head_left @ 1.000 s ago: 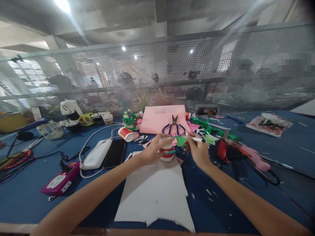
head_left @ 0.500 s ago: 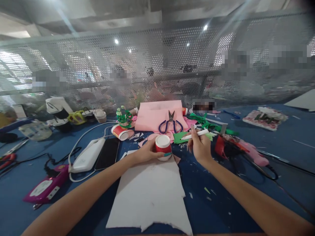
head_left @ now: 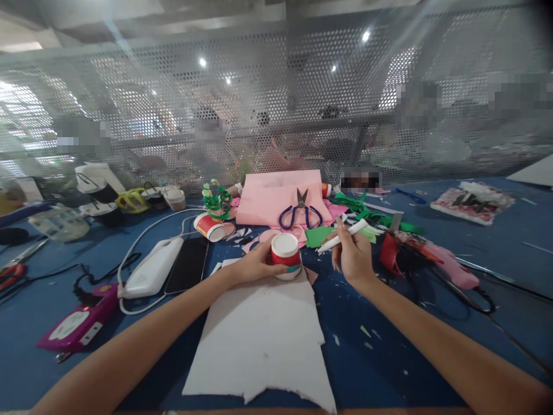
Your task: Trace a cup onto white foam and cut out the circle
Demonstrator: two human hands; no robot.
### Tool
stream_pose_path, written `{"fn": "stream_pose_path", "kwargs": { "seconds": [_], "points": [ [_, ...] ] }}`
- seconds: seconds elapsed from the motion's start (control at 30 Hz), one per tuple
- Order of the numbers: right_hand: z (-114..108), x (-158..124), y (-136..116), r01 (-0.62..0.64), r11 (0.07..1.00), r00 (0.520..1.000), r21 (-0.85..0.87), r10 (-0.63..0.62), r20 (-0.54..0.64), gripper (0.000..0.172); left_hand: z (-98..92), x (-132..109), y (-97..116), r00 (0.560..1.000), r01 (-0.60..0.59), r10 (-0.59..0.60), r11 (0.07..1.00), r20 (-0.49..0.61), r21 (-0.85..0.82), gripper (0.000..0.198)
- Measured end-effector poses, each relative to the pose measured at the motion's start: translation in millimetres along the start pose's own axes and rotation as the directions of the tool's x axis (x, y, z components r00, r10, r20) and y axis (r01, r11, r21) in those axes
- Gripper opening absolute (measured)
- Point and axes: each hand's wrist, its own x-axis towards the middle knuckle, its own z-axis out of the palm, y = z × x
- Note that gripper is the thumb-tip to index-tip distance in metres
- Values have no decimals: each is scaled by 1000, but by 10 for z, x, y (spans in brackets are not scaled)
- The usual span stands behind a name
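My left hand [head_left: 258, 266] is closed around a small red paper cup [head_left: 285, 246] that stands upside down, its white base upward, on the far end of a white foam board [head_left: 263, 340]. The board's near edge is torn and jagged. Held between the fingers of my right hand [head_left: 353, 256] is a white marker pen [head_left: 344, 235], its tip pointing left toward the cup but apart from it. Beyond the cup lie blue-handled scissors [head_left: 301, 208] on pink paper [head_left: 280, 199].
To the left are a phone [head_left: 188, 265], a white power bank [head_left: 153, 268] with a cable, and a purple power strip [head_left: 80, 323]. A pink glue gun [head_left: 451, 268] lies at right. Another red cup [head_left: 209, 226] lies tipped near green paper curls [head_left: 217, 202]. A perforated metal screen [head_left: 276, 104] stands behind.
The pen in my right hand has tilted more steeply, its tip slightly lower. My left hand still holds the cup in place. The whole view has shifted slightly.
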Motion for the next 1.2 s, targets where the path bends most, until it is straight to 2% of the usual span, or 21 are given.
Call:
{"fn": "stream_pose_path", "kwargs": {
  "seconds": [0.13, 0.33, 0.47, 0.6, 0.73, 0.87, 1.03, 1.2],
  "points": [
    [7, -11, -3, -5, 1000, 1000, 20, 5, 22, 41, -16, -1, 7, 1000, 17, -17, 1000, 20, 19, 63],
    [15, -16, 0, -24, 999, 998, 36, 22, 65, 39, -31, -3, 13, 1000, -17, 16, 1000, 7, 11, 62],
    [12, -38, -7, -61, 998, 976, 34, 53, 209, 37, -39, -3, -7, 999, -21, 20, 1000, 32, 15, 64],
    [10, -136, -28, -98, 995, 921, 28, 80, 381, 34, -44, -26, -27, 999, 4, -5, 1000, 33, 21, 65],
    [10, -229, 7, -100, 994, 886, 33, 73, 459, 28, -41, -50, -37, 999, 10, -11, 1000, 33, 22, 62],
    [0, -223, 47, -73, 996, 894, 54, 41, 446, 22, -31, -64, -45, 999, -34, 34, 999, 11, -7, 73],
    [-40, -156, -1, 6, 999, 935, 53, -24, 355, 27, -24, -89, -42, 998, -58, 58, 996, -4, -68, 92],
    [-40, -150, -18, 71, 997, 949, 23, -74, 306, 29, -20, -95, -59, 997, -74, 74, 993, -2, -88, 89]
  ]
}}
